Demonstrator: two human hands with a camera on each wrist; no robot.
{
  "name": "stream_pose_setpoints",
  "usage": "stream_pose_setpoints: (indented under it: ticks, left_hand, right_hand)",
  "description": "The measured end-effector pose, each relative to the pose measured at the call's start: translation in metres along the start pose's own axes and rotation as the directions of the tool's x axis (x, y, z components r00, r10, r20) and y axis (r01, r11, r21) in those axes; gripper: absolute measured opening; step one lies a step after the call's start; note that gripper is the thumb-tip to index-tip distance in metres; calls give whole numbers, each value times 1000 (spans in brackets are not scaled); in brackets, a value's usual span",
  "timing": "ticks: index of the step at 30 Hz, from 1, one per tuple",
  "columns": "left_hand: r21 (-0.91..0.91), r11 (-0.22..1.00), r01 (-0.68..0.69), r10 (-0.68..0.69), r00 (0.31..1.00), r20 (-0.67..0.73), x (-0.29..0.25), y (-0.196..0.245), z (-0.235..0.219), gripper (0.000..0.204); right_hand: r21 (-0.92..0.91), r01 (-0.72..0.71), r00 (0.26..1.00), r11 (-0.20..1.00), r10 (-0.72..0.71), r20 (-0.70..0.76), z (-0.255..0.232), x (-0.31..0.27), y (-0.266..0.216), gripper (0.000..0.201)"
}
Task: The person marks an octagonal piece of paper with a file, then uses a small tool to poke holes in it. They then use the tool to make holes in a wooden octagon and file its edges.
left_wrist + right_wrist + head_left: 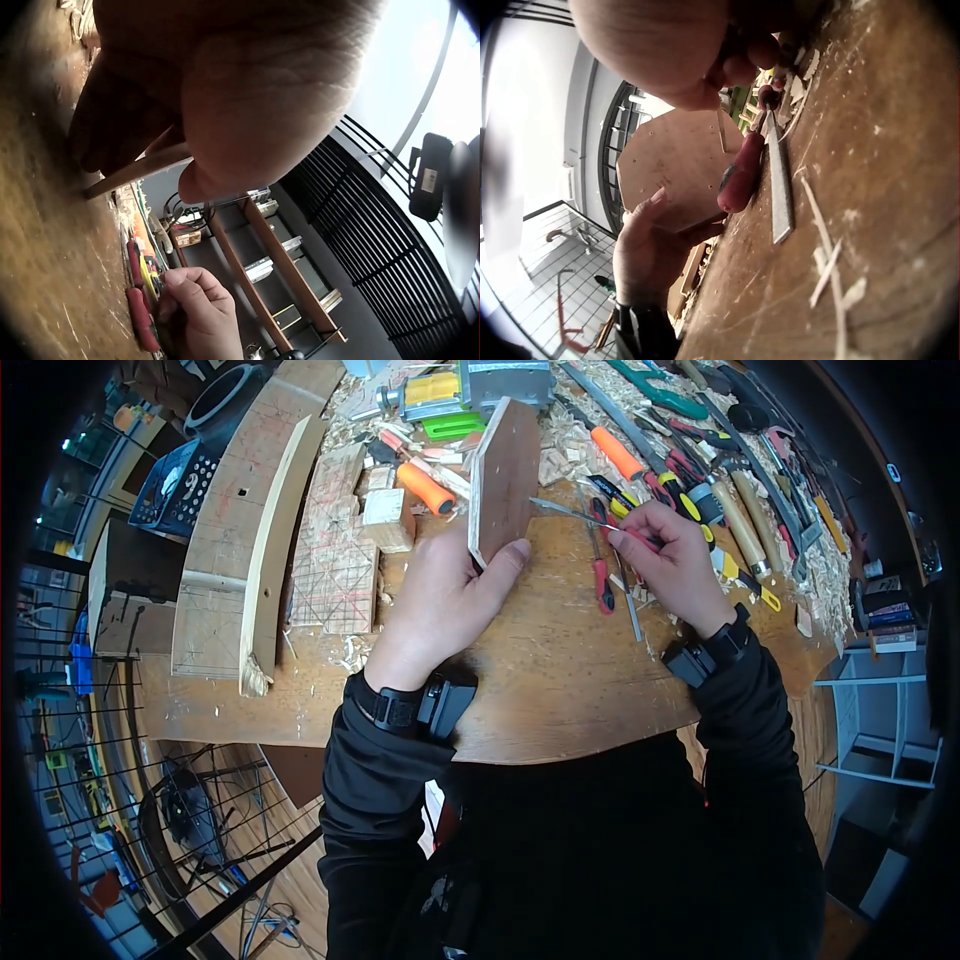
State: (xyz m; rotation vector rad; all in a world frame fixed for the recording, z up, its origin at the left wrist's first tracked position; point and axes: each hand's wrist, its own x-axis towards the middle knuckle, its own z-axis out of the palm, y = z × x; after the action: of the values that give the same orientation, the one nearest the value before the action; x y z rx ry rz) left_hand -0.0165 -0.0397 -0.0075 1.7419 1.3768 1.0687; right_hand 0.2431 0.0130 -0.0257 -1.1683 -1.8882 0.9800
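My left hand [432,598] grips a plywood board [510,475] by its lower end and holds it on edge over the bench, thumb on the right face. In the right wrist view the board [679,161] shows cut corners and small holes. My right hand [678,565] pinches the red handle of a slim file [568,510]. The file's thin blade points left, its tip overlapping the board's right face. On the bench below lie a red-handled tool [603,585] and a flat metal file [780,187].
A wooden bench [540,690] carries shavings and many hand tools at the back right. A vise [505,385] stands at the back. Left of my left hand are a marked wooden block [335,550], a small block [388,520] and a long wood strip [275,560].
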Motion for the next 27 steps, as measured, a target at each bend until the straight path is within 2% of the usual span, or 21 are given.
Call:
stream_pose_setpoints:
  ticks: [6,11,12,14,16,19,20,22,25,27]
  left_hand:
    - [-61,998,-6,5,1000,-11,0,1,1,28]
    - [-137,990,-29,20,997,-68,1,0,4,28]
    - [-121,993,-11,4,998,-63,1,1,4,28]
    - [-107,994,7,-13,998,-57,0,4,1,28]
    - [-103,984,147,-142,988,53,-1,9,-2,25]
    - [-105,981,160,-156,987,46,-2,8,-1,25]
    - [-104,981,161,-157,986,48,-1,8,0,25]
    - [-107,993,58,-61,998,-26,-1,8,2,27]
    - [-113,994,13,-20,998,-55,0,0,4,25]
    - [-106,993,40,-45,998,-37,0,7,2,25]
  right_hand:
    - [81,-50,999,995,50,6,-1,-1,-1,14]
    - [7,0,1000,1000,0,-6,-3,0,4,13]
    - [8,0,1000,1000,0,-7,-2,0,5,13]
    - [132,91,992,987,-77,-102,1,1,8,15]
    - [158,97,990,983,-79,-114,-1,1,9,16]
    - [196,77,992,978,-55,-115,-2,-1,6,15]
    - [205,51,994,977,-31,-103,-2,-1,4,14]
    - [205,14,998,979,0,-67,-4,-2,2,14]
    - [182,-33,999,983,40,-34,-7,-1,-4,13]
    - [163,-45,998,986,52,-39,-7,-1,-4,13]
